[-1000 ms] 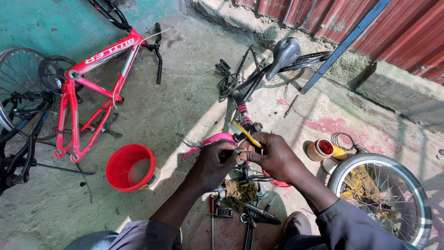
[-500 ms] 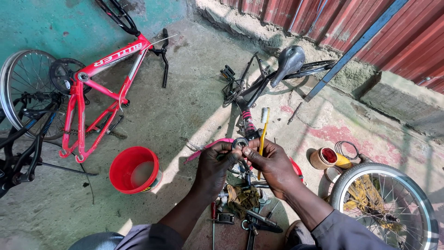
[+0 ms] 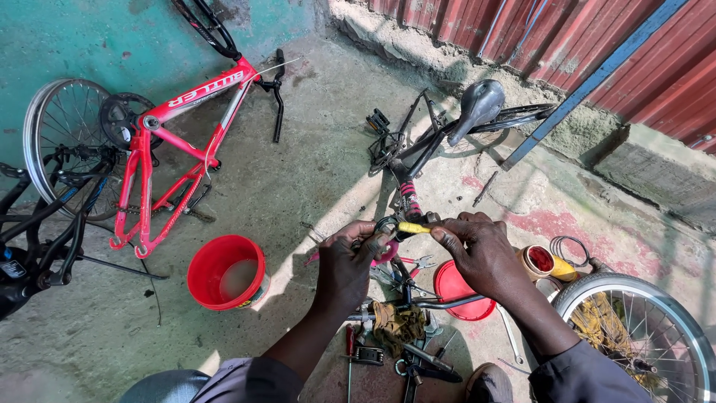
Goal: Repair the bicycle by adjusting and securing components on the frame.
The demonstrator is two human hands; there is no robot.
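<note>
My right hand (image 3: 481,254) grips a yellow-handled tool (image 3: 412,227), held level against the pink and black bicycle frame (image 3: 409,195) in front of me. My left hand (image 3: 348,261) pinches a small dark part at the same spot on the frame, just left of the tool's tip. The frame's black saddle (image 3: 477,104) and pedal (image 3: 377,121) lie beyond my hands. Below my hands, pliers and other hand tools (image 3: 403,351) lie scattered on the concrete.
A red bucket (image 3: 224,272) stands left of my hands, a red lid (image 3: 456,291) under my right wrist. A red bicycle frame (image 3: 160,160) and spoked wheel (image 3: 56,145) lie at left. Small tins (image 3: 538,261) and a wheel (image 3: 641,339) sit at right, near a corrugated wall (image 3: 597,52).
The yellow-handled tool has swung from upright to level in my right hand. Both hands stay at the same spot on the frame, and the view has shifted a little.
</note>
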